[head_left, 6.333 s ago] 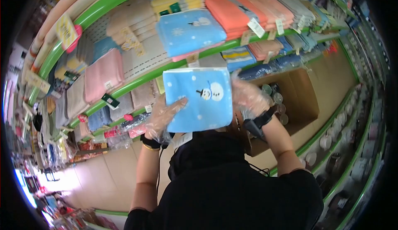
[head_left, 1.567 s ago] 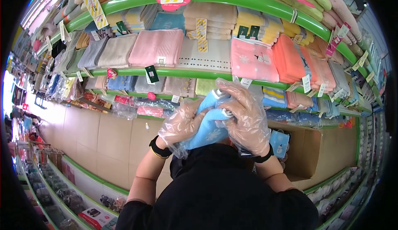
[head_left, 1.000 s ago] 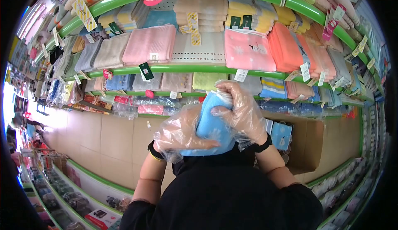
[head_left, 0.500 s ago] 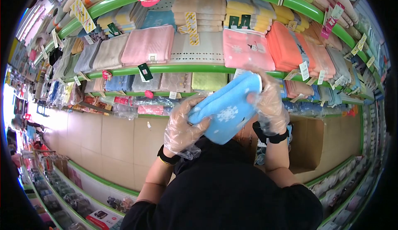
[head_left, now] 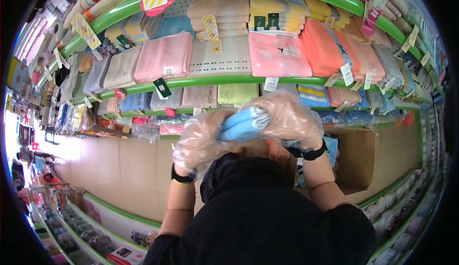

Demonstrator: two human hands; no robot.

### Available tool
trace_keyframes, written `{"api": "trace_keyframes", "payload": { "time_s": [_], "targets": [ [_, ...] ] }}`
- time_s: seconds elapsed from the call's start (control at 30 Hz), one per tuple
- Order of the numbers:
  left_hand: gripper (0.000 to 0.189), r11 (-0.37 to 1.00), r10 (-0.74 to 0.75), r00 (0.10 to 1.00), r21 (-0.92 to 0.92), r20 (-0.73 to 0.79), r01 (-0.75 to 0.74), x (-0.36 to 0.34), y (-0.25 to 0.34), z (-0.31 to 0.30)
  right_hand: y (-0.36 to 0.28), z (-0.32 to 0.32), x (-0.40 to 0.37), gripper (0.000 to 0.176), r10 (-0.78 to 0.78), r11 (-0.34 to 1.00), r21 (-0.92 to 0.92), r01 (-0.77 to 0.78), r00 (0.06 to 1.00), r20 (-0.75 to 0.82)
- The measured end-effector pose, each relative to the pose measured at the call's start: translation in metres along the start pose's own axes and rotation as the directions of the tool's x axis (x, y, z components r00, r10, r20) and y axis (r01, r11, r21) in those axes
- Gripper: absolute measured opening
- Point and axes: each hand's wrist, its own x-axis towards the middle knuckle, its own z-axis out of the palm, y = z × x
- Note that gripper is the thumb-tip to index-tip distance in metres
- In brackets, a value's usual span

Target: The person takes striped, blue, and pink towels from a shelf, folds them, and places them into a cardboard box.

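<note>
A blue towel [head_left: 237,126], folded into a thick bundle with its layered end showing, is held between both hands in front of the shelves. My left hand [head_left: 201,138], in a clear plastic glove, is wrapped round the towel's left end. Gloved the same way, my right hand [head_left: 287,119] grips the right end, beside the pale layered edges. Behind and above the hands, a pink towel stack [head_left: 165,57] and a pink towel with a snowman figure [head_left: 278,54] lie on the green-edged shelf [head_left: 220,80].
An open cardboard box [head_left: 356,160] stands on the floor at the right, with blue packaged items [head_left: 330,145] at its left side. Coral towels [head_left: 325,50] fill the shelf at the right. Lower shelves [head_left: 91,217] with goods run along the bottom left.
The blue towel has been folded smaller, and its snowflake face no longer shows. My right hand has moved left, closer to my left hand. The view has shifted slightly.
</note>
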Motion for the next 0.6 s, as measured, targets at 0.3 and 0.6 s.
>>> {"api": "trace_keyframes", "payload": {
  "time_s": [0.3, 0.6],
  "targets": [
    [0.047, 0.858, -0.247, 0.958, -0.428, 0.144, 0.285, 0.007, -0.003, 0.011, -0.025, -0.022, -0.002, 0.060, 0.301, 0.953, -0.004, -0.303, 0.948, -0.104],
    [0.079, 0.267, -0.433, 0.892, -0.927, 0.130, 0.265, -0.037, -0.056, 0.046, 0.036, 0.024, -0.069, 0.098, 0.412, -0.001, 1.000, -0.007, 0.911, 0.006]
  ]
}}
